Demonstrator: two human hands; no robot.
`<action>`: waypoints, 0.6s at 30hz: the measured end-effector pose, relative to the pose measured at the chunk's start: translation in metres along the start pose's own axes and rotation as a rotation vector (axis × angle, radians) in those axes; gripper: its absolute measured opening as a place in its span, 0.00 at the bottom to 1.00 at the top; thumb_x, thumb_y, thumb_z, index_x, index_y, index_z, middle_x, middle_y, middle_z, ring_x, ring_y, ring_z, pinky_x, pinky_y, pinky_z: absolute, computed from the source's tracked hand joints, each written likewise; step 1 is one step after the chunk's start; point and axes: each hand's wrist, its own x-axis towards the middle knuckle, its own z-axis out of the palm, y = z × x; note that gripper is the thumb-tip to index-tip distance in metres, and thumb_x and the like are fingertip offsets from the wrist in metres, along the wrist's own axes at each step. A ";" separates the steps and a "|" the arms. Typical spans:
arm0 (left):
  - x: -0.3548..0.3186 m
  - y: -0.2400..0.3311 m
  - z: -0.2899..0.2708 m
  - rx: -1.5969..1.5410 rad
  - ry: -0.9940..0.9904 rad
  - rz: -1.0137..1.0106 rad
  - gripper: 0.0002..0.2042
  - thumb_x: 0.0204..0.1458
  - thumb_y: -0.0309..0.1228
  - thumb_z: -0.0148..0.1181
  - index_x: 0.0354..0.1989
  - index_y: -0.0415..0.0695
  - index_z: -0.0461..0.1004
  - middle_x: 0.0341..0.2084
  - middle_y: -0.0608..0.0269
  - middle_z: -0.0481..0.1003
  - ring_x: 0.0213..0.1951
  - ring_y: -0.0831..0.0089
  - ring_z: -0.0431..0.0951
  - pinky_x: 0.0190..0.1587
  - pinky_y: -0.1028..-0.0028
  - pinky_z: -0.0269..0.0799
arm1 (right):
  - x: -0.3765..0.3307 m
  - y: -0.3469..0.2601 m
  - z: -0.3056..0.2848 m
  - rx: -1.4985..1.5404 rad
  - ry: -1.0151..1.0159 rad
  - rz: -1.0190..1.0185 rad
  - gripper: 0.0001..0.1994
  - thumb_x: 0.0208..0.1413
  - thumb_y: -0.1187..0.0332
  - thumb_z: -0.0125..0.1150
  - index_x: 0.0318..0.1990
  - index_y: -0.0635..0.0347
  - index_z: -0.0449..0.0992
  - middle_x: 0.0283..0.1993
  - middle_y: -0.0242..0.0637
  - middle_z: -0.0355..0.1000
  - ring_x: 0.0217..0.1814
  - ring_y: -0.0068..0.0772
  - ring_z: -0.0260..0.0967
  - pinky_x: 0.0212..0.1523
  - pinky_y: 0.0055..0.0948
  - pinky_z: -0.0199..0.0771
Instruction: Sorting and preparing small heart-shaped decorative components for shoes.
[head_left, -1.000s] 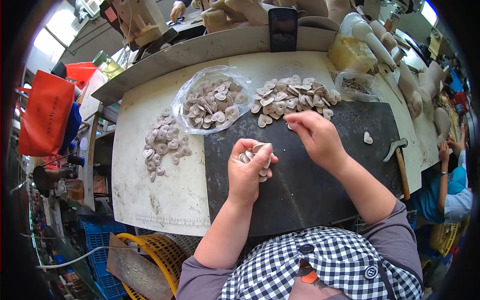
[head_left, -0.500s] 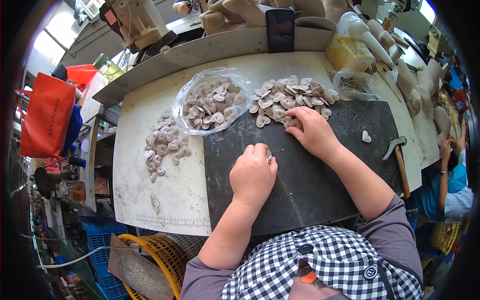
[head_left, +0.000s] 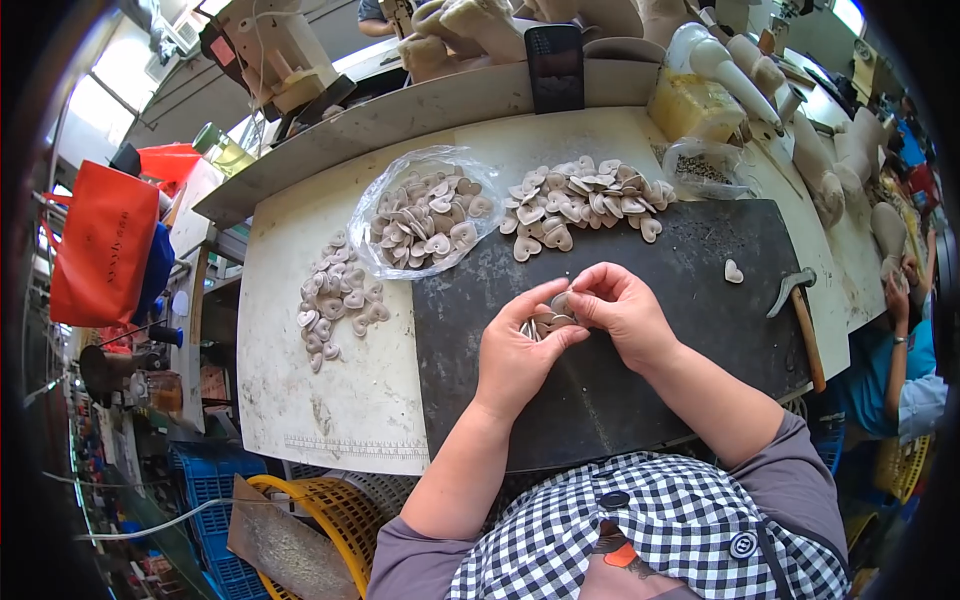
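Observation:
My left hand [head_left: 517,350] cups a small stack of pale heart-shaped pieces [head_left: 543,323] over the black mat [head_left: 690,290]. Touching that stack from the right, my right hand [head_left: 624,305] pinches one heart piece [head_left: 562,301] against it with thumb and fingers. Both hands meet at the middle of the mat. A loose heap of the same heart pieces [head_left: 580,200] lies at the mat's far edge, beyond the hands.
A clear plastic bag [head_left: 425,215] full of hearts sits on the white bench [head_left: 290,390], with another small heap [head_left: 335,295] to its left. A single heart [head_left: 733,271] and a hammer [head_left: 800,310] lie right. A yellow basket [head_left: 330,510] stands below. Another person [head_left: 900,370] works at right.
My right hand came back from the far heap with a heart piece and joined my left hand. My left hand turned palm up, showing the stack it holds.

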 end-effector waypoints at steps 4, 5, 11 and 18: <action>0.004 -0.008 0.004 0.080 0.046 0.181 0.22 0.42 0.24 0.74 0.49 0.45 0.79 0.37 0.68 0.77 0.37 0.81 0.76 0.42 0.79 0.74 | -0.001 0.000 0.010 0.064 0.051 0.021 0.09 0.56 0.73 0.67 0.43 0.61 0.76 0.38 0.33 0.77 0.39 0.22 0.75 0.41 0.23 0.79; 0.005 -0.008 0.002 0.118 0.087 0.276 0.20 0.43 0.23 0.74 0.48 0.45 0.80 0.37 0.68 0.77 0.37 0.80 0.76 0.42 0.79 0.74 | -0.003 -0.007 0.018 0.125 0.083 0.027 0.09 0.56 0.73 0.67 0.43 0.62 0.76 0.39 0.34 0.77 0.39 0.23 0.76 0.42 0.23 0.79; 0.020 0.017 -0.006 0.229 0.215 0.570 0.15 0.46 0.18 0.69 0.44 0.44 0.81 0.36 0.64 0.77 0.37 0.76 0.77 0.41 0.79 0.73 | 0.001 -0.023 0.039 0.213 0.015 -0.088 0.11 0.62 0.69 0.60 0.50 0.62 0.76 0.47 0.36 0.77 0.48 0.23 0.74 0.50 0.26 0.77; 0.025 0.021 -0.023 -0.471 0.147 0.150 0.11 0.52 0.24 0.64 0.44 0.42 0.74 0.37 0.61 0.76 0.33 0.76 0.78 0.24 0.80 0.73 | 0.057 -0.022 0.003 -1.291 0.201 -0.829 0.13 0.52 0.72 0.62 0.47 0.59 0.76 0.47 0.38 0.71 0.52 0.47 0.67 0.55 0.39 0.68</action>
